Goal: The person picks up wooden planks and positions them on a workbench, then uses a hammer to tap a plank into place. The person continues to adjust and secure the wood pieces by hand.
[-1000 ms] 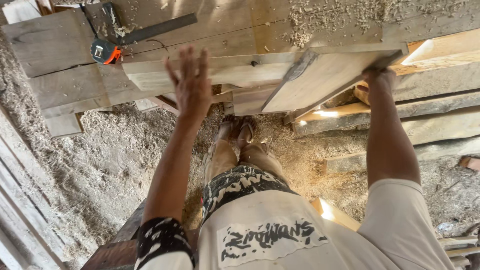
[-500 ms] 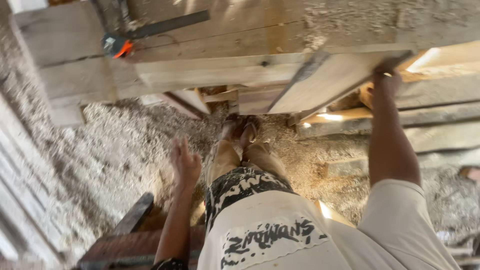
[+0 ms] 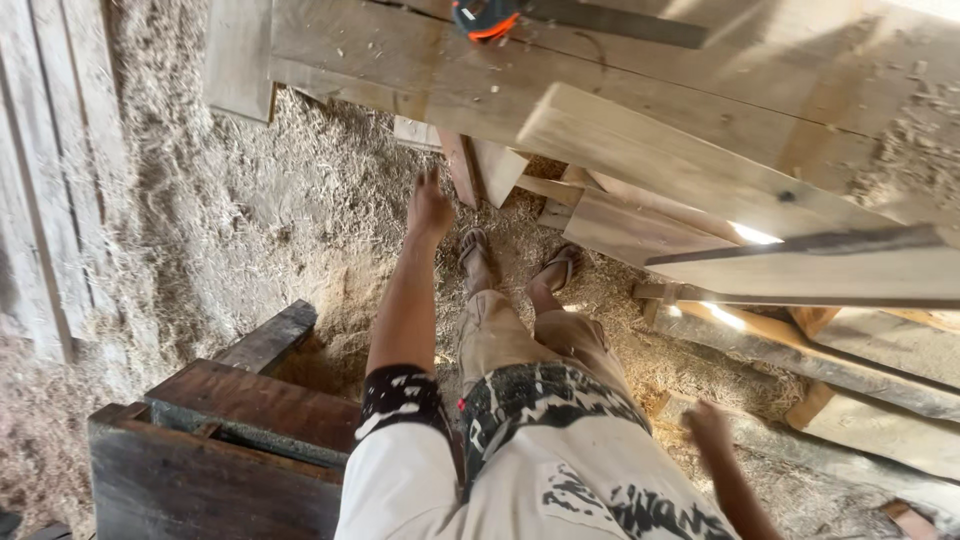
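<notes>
The left hand (image 3: pixel 430 208) is hanging low at the end of a straight arm, empty, its fingers loosely together and pointing down toward the floor; it is gripping nothing. It is nearest to the short wooden offcuts (image 3: pixel 480 165) standing under the counter (image 3: pixel 400 80), just beside them but not touching. The right hand (image 3: pixel 708 424) is showing blurred at the person's side, also holding nothing; how far its fingers are spread I cannot tell.

Just past the left hand, the person's two sandalled feet (image 3: pixel 520 262) are standing on a floor of sawdust and wood shavings (image 3: pixel 250 220). Above them, a pale plank (image 3: pixel 680 165) is lying slantwise on the rough counter, its near end jutting out over the feet. A dark, narrow metal bar (image 3: pixel 800 245) is resting across the plank's right part. At the top edge, an orange-and-black tape measure (image 3: pixel 484 17) is sitting on the counter beside a flat dark strip (image 3: pixel 620 22).

To the left of the person, a dark, worn wooden crate (image 3: pixel 220 450) is standing on the floor. Grey upright boards (image 3: pixel 50 160) are lining the far left side.
</notes>
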